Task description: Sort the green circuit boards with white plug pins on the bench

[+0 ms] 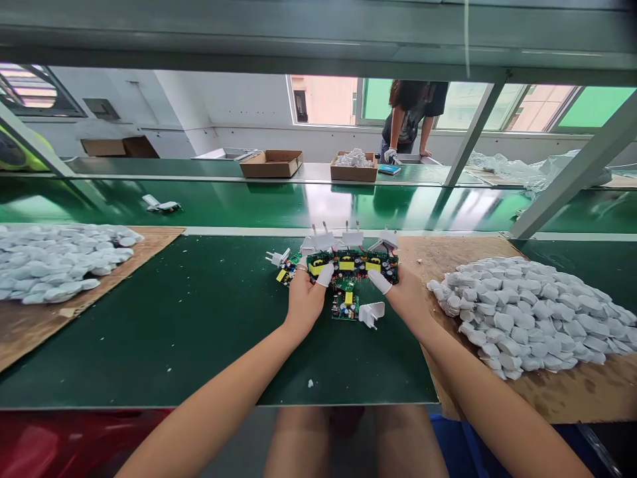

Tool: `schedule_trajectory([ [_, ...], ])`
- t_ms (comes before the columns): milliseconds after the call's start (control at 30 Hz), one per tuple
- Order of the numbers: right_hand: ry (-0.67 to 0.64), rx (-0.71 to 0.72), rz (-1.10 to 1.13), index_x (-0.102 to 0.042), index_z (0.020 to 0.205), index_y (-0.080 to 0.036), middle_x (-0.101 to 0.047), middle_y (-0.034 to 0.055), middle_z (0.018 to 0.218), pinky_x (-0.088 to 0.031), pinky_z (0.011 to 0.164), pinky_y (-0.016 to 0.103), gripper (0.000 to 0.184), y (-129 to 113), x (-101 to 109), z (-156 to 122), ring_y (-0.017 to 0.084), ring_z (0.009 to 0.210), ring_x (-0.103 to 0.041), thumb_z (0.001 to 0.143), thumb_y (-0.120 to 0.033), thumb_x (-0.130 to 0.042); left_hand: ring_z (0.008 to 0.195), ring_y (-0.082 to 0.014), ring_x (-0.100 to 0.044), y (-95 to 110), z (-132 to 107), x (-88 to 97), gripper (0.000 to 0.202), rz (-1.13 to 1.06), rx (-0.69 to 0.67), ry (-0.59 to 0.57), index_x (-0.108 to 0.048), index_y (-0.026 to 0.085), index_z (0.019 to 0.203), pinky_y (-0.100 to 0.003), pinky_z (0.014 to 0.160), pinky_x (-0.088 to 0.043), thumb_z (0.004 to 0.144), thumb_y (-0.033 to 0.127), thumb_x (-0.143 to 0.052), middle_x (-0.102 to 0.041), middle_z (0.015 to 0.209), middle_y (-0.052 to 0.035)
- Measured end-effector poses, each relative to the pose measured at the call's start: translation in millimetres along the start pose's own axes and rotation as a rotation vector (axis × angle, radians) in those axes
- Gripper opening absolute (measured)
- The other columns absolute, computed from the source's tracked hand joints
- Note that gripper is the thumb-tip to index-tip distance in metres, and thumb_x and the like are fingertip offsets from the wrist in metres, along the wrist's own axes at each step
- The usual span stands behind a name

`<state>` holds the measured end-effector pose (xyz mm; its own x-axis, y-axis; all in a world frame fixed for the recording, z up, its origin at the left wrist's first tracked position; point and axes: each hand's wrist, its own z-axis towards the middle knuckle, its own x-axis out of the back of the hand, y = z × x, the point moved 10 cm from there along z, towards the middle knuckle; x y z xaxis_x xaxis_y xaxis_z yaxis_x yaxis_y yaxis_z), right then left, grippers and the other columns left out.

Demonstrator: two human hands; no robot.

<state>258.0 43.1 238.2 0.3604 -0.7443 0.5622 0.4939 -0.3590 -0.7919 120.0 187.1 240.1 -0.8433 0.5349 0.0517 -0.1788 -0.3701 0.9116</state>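
Between my two hands is a side-by-side row of green circuit boards [347, 261] with yellow transformers, white two-pin plug heads [352, 238] standing up behind them. My left hand [307, 297] closes on the left end of the row, its thumb in a white finger cot pressed to the front. At the right end my right hand [405, 297] grips in the same way, thumb also covered. A loose circuit board [343, 307] with a white plug head [371, 314] lies on the green mat just below. Another board [284, 273] with a plug sits beside my left fingers.
Piles of white plastic housings lie on cardboard, one at left [60, 259] and one at right [537, 315]. Beyond the mat runs a green conveyor belt [239, 202] carrying a plug piece [160, 204]. Boxes [271, 164] and a person [411, 119] are behind; slanted metal posts [475, 133] frame the bench.
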Motion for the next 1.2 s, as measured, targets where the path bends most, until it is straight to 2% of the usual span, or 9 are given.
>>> schedule_trajectory([
  [200, -0.100, 0.006, 0.195, -0.049, 0.061, -0.016, -0.050, -0.0002, 0.054, -0.030, 0.048, 0.024, 0.039, 4.4, -10.0, 7.0, 0.013, 0.052, -0.044, 0.061, -0.055, -0.053, 0.103, -0.0230, -0.049, -0.4, 3.7, 2.2, 0.027, 0.074, 0.033, -0.029, -0.056, 0.015, 0.090, -0.035, 0.092, -0.036, 0.072, 0.035, -0.054, -0.058, 0.099, -0.0084],
  [300, -0.210, 0.010, 0.418, -0.047, 0.062, -0.016, -0.044, -0.0033, 0.048, -0.025, 0.044, 0.022, 0.041, 4.0, -20.1, 9.0, 0.009, 0.045, -0.038, 0.059, -0.056, -0.058, 0.098, -0.0208, -0.051, 0.8, 8.0, 6.0, 0.025, -0.052, 0.070, -0.030, -0.056, 0.016, 0.083, -0.033, 0.089, -0.040, 0.068, 0.036, -0.058, -0.060, 0.093, -0.0055],
  [400, -0.292, -0.045, 0.655, -0.044, 0.063, -0.016, -0.038, -0.0056, 0.045, -0.021, 0.040, 0.020, 0.045, 4.8, -29.3, 7.6, 0.006, 0.040, -0.033, 0.057, -0.058, -0.061, 0.074, -0.0154, -0.057, -11.9, 8.8, 4.2, 0.026, -0.333, 0.283, -0.023, -0.055, 0.016, 0.080, -0.028, 0.069, -0.050, 0.064, 0.036, -0.061, -0.060, 0.078, -0.0010],
  [500, -0.342, -0.145, 0.813, -0.042, 0.062, -0.017, -0.037, -0.0061, 0.043, -0.020, 0.038, 0.021, 0.050, 7.9, -38.6, 4.2, 0.006, 0.038, -0.033, 0.051, -0.060, -0.065, 0.052, -0.0106, -0.054, -20.7, 2.4, -7.8, 0.020, -0.567, 0.525, -0.047, -0.055, 0.015, 0.079, -0.022, 0.046, -0.048, 0.067, 0.031, -0.057, -0.058, 0.066, 0.0006],
  [633, -0.403, -0.192, 0.893, -0.040, 0.057, -0.018, -0.036, -0.0065, 0.040, -0.024, 0.037, 0.022, 0.053, 5.6, -47.5, 0.1, 0.005, 0.035, -0.031, 0.045, -0.061, -0.069, 0.043, -0.0098, -0.053, -24.7, -7.3, -18.9, 0.015, -0.702, 0.719, -0.063, -0.056, 0.015, 0.080, -0.019, 0.037, -0.044, 0.077, 0.026, -0.046, -0.059, 0.059, 0.0005],
  [733, -0.398, -0.181, 0.887, -0.039, 0.055, -0.018, -0.036, -0.0061, 0.040, -0.028, 0.039, 0.022, 0.053, 4.6, -47.9, -0.6, 0.005, 0.036, -0.031, 0.045, -0.061, -0.069, 0.043, -0.0105, -0.054, -27.9, -9.1, -19.4, 0.018, -0.714, 0.748, -0.060, -0.057, 0.015, 0.083, -0.019, 0.037, -0.044, 0.080, 0.027, -0.043, -0.059, 0.058, 0.0001],
  [933, -0.391, -0.163, 0.896, -0.041, 0.060, -0.018, -0.037, -0.0061, 0.041, -0.031, 0.040, 0.024, 0.050, 6.4, -49.3, -0.3, 0.006, 0.036, -0.033, 0.050, -0.061, -0.066, 0.043, -0.0099, -0.054, -28.3, -7.4, -20.8, 0.022, -0.703, 0.716, -0.100, -0.058, 0.016, 0.089, -0.018, 0.038, -0.043, 0.076, 0.033, -0.051, -0.058, 0.058, 0.0004],
  [1100, -0.346, -0.094, 0.851, -0.043, 0.066, -0.018, -0.040, -0.0051, 0.048, -0.029, 0.040, 0.023, 0.051, 4.9, -39.7, 1.7, 0.007, 0.040, -0.036, 0.047, -0.059, -0.068, 0.042, -0.0084, -0.053, -40.8, -15.3, -21.6, 0.018, -0.746, 0.845, -0.018, -0.056, 0.015, 0.087, -0.015, 0.036, -0.042, 0.079, 0.028, -0.047, -0.057, 0.056, 0.0007],
  [1200, -0.343, -0.092, 0.807, -0.044, 0.065, -0.018, -0.042, -0.0037, 0.051, -0.026, 0.040, 0.022, 0.051, 5.1, -37.0, 0.2, 0.007, 0.042, -0.036, 0.048, -0.059, -0.068, 0.047, -0.0095, -0.055, -37.6, -11.1, -23.9, 0.022, -0.713, 0.744, -0.059, -0.056, 0.015, 0.092, -0.020, 0.043, -0.048, 0.076, 0.030, -0.054, -0.060, 0.064, -0.0001],
])
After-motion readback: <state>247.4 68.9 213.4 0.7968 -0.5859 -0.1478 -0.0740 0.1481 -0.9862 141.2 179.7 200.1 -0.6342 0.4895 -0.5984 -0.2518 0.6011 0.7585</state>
